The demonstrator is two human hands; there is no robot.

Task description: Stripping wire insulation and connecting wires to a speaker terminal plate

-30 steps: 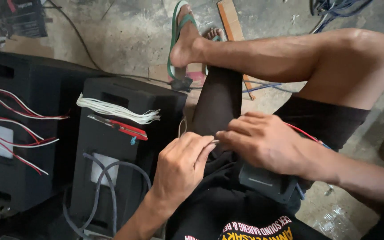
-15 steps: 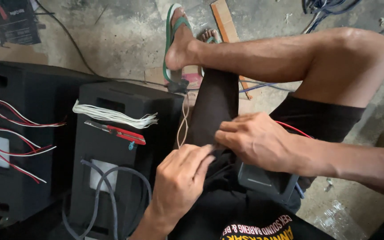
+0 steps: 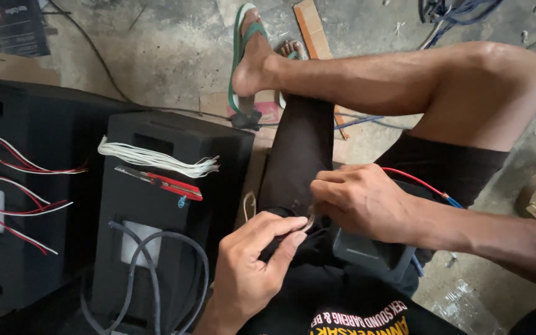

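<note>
I see both hands meeting at centre frame over my lap. My left hand (image 3: 252, 267) comes up from the lower middle, thumb and forefinger pinched shut on a thin pale wire (image 3: 249, 205) near the pinch point. My right hand (image 3: 358, 201) enters from the right, fingers curled closed on the same spot; what exactly they clamp is hidden. The wire loops up and left of the pinch, running roughly vertically along the dark cloth. The grey box (image 3: 367, 254) sits just below the right hand, nearer to it than to the left, with a red lead (image 3: 414, 180) trailing off to the right. At centre left, a red cutter (image 3: 165, 183) and a white wire bundle (image 3: 156, 160) lie on a black speaker cabinet (image 3: 156, 248).

Versus half a second ago, the left fingers sit slightly higher and tighter; the right hand is barely changed.
</note>
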